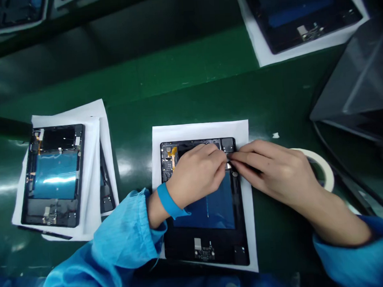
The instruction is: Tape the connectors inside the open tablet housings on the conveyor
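An opened tablet [205, 242] with a blue battery sheet lies on white paper [250, 226] in front of me. My left hand [196, 173], with a blue wrist strap [169, 201], rests over its upper part, fingers closed. My right hand [274, 166] reaches in from the right, thumb and fingers pinched together. The fingertips of both hands meet near the tablet's upper right corner, below a black corner part [228, 144]. Whatever small piece they pinch there is hidden by the fingers. An orange flex cable [173, 155] shows left of my left hand.
To the left, another opened tablet [55, 169] sits on stacked papers above a further device. More tablets lie at the top left and top right [313, 19]. A roll of tape [326, 170], a black cable [352, 177] and a grey box-like object [363, 81] are at right.
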`<action>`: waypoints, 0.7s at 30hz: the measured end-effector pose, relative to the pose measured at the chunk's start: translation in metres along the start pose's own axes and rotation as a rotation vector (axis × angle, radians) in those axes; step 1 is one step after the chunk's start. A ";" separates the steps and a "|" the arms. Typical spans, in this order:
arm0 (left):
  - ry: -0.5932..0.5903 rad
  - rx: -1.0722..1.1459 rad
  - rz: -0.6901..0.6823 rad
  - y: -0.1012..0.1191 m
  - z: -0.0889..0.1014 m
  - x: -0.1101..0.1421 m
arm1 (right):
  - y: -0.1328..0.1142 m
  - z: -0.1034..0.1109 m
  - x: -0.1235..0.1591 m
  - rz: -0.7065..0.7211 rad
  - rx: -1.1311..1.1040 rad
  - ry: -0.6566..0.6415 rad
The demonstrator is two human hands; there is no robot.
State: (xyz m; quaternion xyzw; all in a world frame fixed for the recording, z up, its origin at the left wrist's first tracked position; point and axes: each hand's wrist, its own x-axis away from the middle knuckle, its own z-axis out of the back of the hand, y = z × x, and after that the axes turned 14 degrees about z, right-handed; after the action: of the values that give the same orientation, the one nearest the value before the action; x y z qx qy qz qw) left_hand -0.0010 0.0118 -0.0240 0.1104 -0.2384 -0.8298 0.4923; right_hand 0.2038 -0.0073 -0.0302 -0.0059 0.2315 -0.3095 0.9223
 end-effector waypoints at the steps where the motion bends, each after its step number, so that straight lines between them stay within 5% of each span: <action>1: 0.003 0.001 -0.003 0.000 0.000 0.000 | 0.000 0.000 0.000 0.003 0.001 0.005; 21: -0.002 -0.021 0.022 0.000 -0.002 -0.003 | -0.010 0.002 0.000 0.037 0.214 -0.130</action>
State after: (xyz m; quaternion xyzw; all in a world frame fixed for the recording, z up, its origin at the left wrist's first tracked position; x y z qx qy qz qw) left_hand 0.0009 0.0136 -0.0261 0.1018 -0.2314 -0.8270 0.5023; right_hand 0.1990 -0.0153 -0.0263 0.0765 0.1371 -0.3145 0.9362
